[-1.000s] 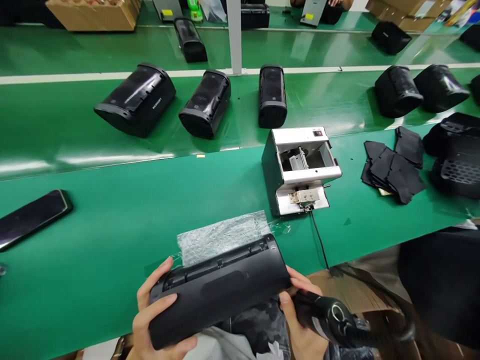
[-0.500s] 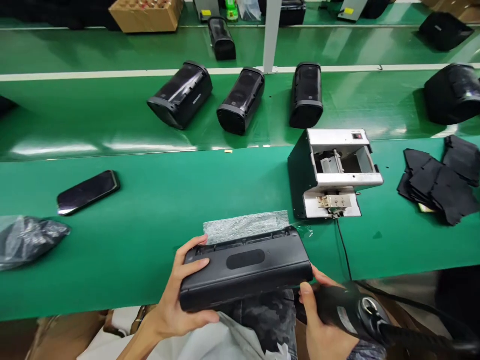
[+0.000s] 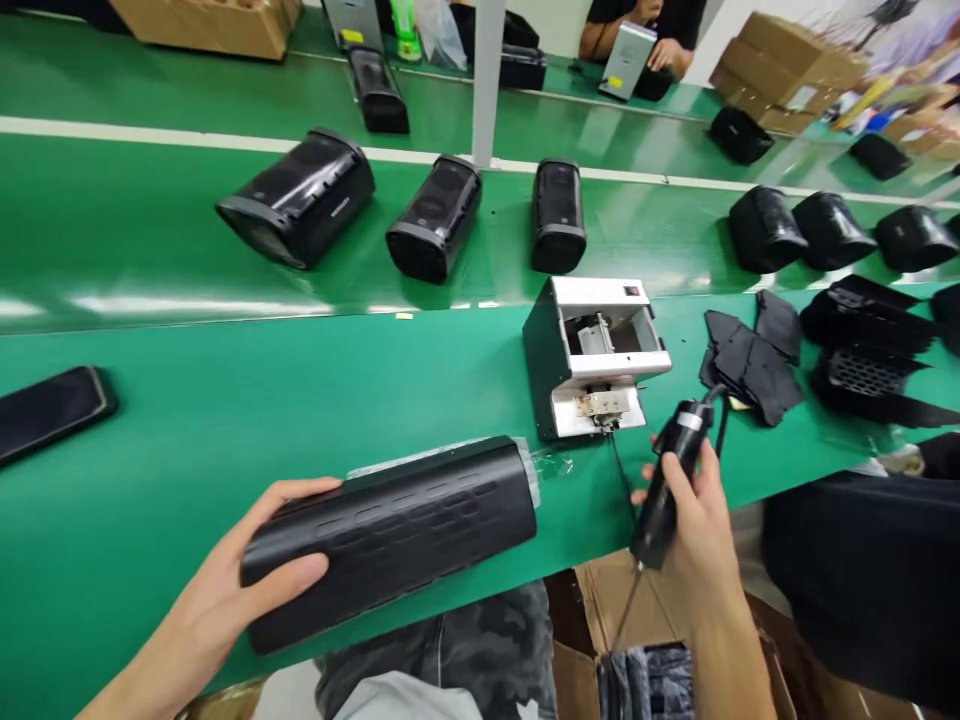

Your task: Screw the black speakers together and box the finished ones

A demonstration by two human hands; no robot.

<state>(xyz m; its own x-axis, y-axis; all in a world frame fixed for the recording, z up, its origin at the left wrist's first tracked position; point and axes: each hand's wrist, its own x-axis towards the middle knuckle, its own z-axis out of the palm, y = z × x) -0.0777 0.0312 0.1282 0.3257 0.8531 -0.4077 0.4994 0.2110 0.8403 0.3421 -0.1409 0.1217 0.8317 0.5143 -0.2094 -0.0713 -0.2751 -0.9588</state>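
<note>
My left hand (image 3: 225, 590) grips the left end of a long black speaker housing (image 3: 394, 535), which lies on the green bench over a sheet of clear plastic film (image 3: 536, 462). Its perforated face is turned up. To the right, my right hand (image 3: 694, 510) is closed round a black corded electric screwdriver (image 3: 671, 480), held tilted above the bench's front edge, bit end down. Just behind the screwdriver stands a white and black screw feeder box (image 3: 592, 350).
A stack of black fabric pieces (image 3: 750, 360) and black grille parts (image 3: 862, 365) lie at the right. Several black speakers (image 3: 435, 215) lie on the conveyor behind. A phone (image 3: 49, 410) rests at the left. An open carton (image 3: 637, 670) sits below the bench. Another person (image 3: 637, 30) works opposite.
The housing has been turned over and laid on the bench, perforated face up. My right hand let go of it and lifted the screwdriver up to the right.
</note>
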